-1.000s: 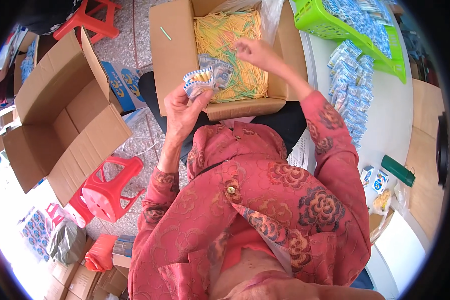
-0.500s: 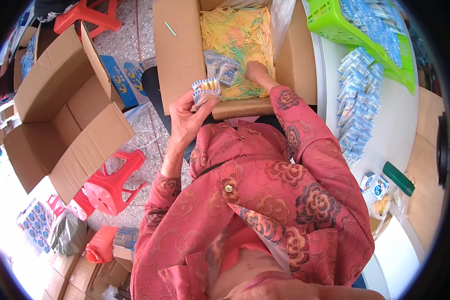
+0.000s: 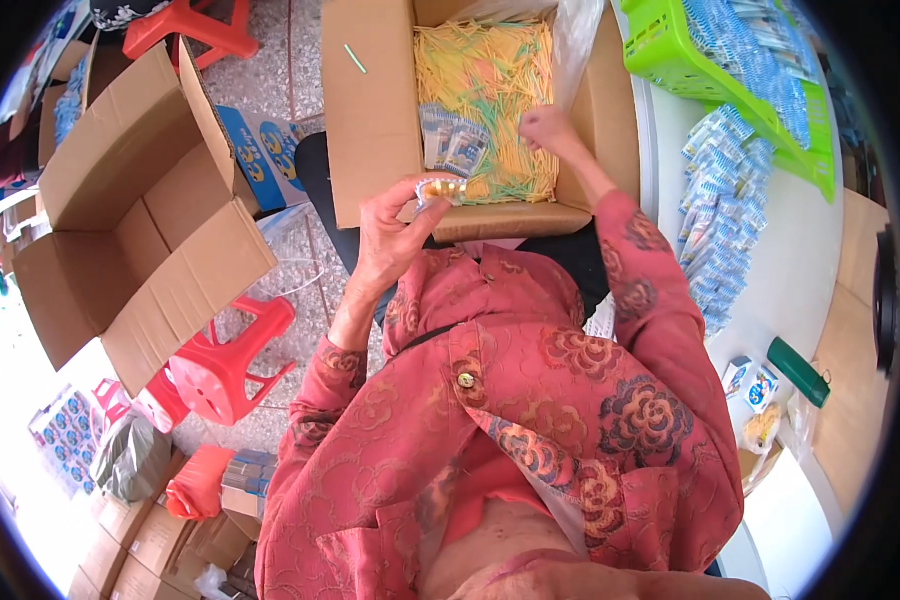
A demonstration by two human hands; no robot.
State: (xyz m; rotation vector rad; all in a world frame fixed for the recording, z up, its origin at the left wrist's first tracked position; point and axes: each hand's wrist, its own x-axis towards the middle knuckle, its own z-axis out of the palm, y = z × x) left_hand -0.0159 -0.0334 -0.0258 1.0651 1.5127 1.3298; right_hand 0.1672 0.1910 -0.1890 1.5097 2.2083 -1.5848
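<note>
My left hand (image 3: pixel 394 225) is closed on a small packet (image 3: pixel 440 190) with a blue-and-white edge, holding it near the front rim of a cardboard box (image 3: pixel 368 150). Inside that box lies a thick layer of thin yellow, orange and green plastic sticks (image 3: pixel 480 70). Two similar flat packets (image 3: pixel 454 140) rest on the sticks, left of centre. Above the right part of the sticks, my right hand (image 3: pixel 547 130) has its fingers curled together; what they hold, if anything, I cannot make out.
An open, larger cardboard box (image 3: pixel 145 235) stands at left, beside red plastic stools (image 3: pixel 225 365). On the white table at right, a green basket (image 3: pixel 660 50) and a long heap of blue-and-white packets (image 3: pixel 720 215) sit near a green bottle (image 3: pixel 798 372). One stick (image 3: pixel 355 58) lies on a box flap.
My right hand has lifted off the sticks and shifted right. The packet in my left hand has tipped, so its face shows less, and it sits slightly further right.
</note>
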